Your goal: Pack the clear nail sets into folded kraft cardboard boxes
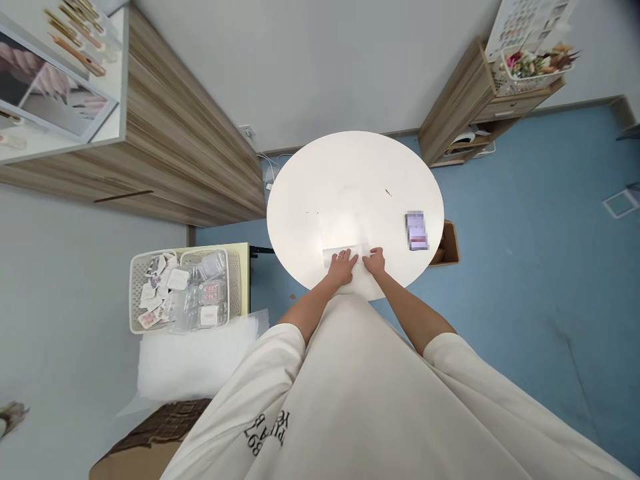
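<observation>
A thin white sheet (340, 230), perhaps paper or film, lies on the round white table (350, 160), hard to tell from the tabletop. Its near edge forms a greyish folded or rolled strip (327, 254). My left hand (343, 267) lies on this strip with fingers spread, a ring on one finger. Just to the right, my right hand (375, 260) has its fingers curled together, the tips at the sheet's right near corner. Exactly what sits between those fingertips is too small to see. A phone (417, 231) with a lit, blurred screen lies on the table's right side.
White baskets (134, 293) with cards and clear plastic boxes stand at left, above white wrapping sheets (195, 360). A wooden cabinet (190, 140) rises behind left, a small cabinet (450, 120) behind right. A brown bin (451, 243) stands beside the table.
</observation>
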{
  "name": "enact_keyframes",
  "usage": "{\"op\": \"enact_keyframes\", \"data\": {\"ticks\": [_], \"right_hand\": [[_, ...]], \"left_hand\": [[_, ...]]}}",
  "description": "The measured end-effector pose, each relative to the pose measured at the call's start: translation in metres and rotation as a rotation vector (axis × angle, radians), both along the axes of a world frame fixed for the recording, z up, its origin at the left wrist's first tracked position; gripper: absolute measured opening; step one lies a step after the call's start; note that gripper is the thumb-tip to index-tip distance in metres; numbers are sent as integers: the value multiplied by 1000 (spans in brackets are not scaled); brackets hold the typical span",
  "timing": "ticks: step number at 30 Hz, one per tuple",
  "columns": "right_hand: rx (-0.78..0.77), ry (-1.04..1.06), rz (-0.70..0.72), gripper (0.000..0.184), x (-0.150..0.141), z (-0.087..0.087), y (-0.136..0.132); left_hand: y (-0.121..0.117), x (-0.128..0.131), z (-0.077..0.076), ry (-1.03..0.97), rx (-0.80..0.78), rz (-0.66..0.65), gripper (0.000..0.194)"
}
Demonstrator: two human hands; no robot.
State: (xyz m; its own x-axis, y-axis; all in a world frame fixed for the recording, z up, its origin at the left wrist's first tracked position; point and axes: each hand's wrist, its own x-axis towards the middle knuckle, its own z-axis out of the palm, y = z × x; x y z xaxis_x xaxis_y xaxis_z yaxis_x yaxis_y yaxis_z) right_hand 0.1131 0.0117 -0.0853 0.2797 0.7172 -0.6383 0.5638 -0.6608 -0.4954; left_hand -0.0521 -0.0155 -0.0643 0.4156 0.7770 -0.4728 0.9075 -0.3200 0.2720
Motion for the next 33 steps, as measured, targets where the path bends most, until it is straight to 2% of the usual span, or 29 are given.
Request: {"op": "enact_keyframes", "data": {"ticks": [3,8,12,16,19,22,27,30,33], "right_hand": [[50,54,54,50,-2,7,-2],[134,71,344,48,-23,20,-4],[149,56,448,44,-36,22,-7],[168,33,518,44,-36,21,-8],[173,-41,622,47,-39,22,-7],[137,-127,706,51,-47,21,-7],[96,-233,741,55,-60,20,-7],[88,-241,746,55,-62,20,-7],[76,-244,742,55,-63,20,-7]], "left_hand": [[2,-4,6,-83,-7,46,87],[4,-14,14,-200,-56,111,95],[0,-20,11,-291,-61,190,90],[-12,-25,6,-393,29,288,79],[-22,-34,7,-356,110,444,66],[-30,-47,6,-274,114,690,53],[-30,-63,-2,-237,-95,1102,41],[-22,-65,-7,-268,-246,1215,41],[-11,-64,-12,-291,-350,1257,44]]}}
